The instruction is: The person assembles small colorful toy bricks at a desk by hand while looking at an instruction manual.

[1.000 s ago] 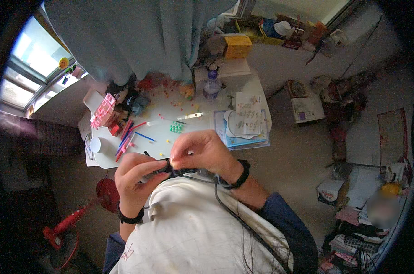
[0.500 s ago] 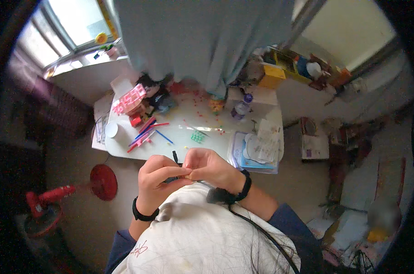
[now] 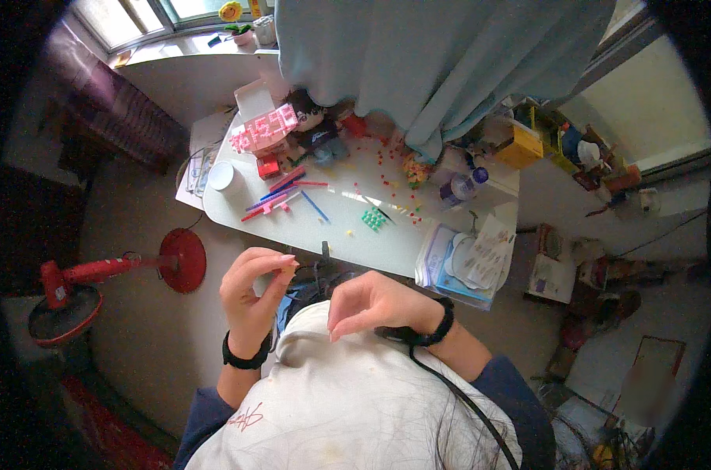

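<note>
Pinching tiny yellowish bit point(image 3: 294, 269) (mostly hidden), left hand point(image 3: 249, 291); right hand point(image 3: 380, 304) curled; cannot tell if gripping

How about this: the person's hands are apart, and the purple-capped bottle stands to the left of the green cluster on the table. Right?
Not quite: in the head view, the purple-capped bottle stands to the right of the green cluster.

From here I count one left hand point(image 3: 251, 291), one right hand point(image 3: 380, 304), one small yellowish piece point(image 3: 294, 267), two black wristbands point(image 3: 445, 323), one tabletop point(image 3: 307, 234), one green bead cluster point(image 3: 372, 218), one purple-capped bottle point(image 3: 458, 190), one white round container point(image 3: 221, 176) and one red fan point(image 3: 97, 271); the scattered red beads point(image 3: 414, 220) defeat my count.
</note>
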A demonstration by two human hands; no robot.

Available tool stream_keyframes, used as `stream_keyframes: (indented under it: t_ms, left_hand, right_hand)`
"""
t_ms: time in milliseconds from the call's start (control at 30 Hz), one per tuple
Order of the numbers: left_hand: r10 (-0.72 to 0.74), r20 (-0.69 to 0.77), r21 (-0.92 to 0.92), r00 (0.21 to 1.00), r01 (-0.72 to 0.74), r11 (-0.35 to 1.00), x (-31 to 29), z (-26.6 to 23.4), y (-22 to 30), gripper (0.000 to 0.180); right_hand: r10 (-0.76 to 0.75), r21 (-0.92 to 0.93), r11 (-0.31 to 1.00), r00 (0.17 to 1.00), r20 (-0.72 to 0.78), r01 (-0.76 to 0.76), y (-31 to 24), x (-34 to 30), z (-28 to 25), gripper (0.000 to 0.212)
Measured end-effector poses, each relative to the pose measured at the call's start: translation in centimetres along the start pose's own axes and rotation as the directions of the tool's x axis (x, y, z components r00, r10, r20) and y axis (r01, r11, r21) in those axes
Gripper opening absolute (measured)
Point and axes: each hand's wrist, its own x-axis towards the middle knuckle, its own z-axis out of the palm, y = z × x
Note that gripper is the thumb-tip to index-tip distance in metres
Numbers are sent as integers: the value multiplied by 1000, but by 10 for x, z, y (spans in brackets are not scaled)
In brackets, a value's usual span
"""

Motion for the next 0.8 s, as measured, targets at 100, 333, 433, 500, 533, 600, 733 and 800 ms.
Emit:
stream_keyframes:
  t_ms: [100, 333, 433, 500, 533, 600, 733, 800]
  left_hand:
    - [39, 75, 57, 996, -44, 997, 7, 1, -1, 23]
    - [52, 173, 51, 984, -61, 997, 17, 12, 6, 24]
    - [47, 190, 41, 981, -56, 998, 19, 14, 4, 24]
    - [25, 187, 27, 982, -31, 999, 17, 15, 2, 25]
    - [15, 184, 25, 983, -19, 1000, 16, 15, 2, 25]
    - [-12, 177, 18, 984, 9, 1000, 15, 16, 1, 24]
    - [-52, 161, 8, 986, 52, 999, 11, 15, -1, 23]
    - [-78, 162, -7, 984, 80, 997, 10, 15, 2, 22]
  right_hand:
    - [2, -14, 1000, 1000, 21, -2, 4, 4, 2, 13]
    - [-26, 20, 999, 999, -31, 27, 6, 3, 5, 16]
    - [-53, 29, 998, 996, -65, 55, 9, -1, 4, 16]
    - [-93, -43, 995, 992, -89, 90, 9, -4, 5, 16]
    - [-111, -78, 992, 989, -94, 103, 10, -4, 5, 16]
    - [-129, -122, 986, 987, -96, 117, 12, -4, 4, 15]
    - [-89, -167, 983, 992, -86, 74, 10, -3, 6, 12]
    - [-102, -196, 977, 991, -85, 84, 12, -3, 6, 13]
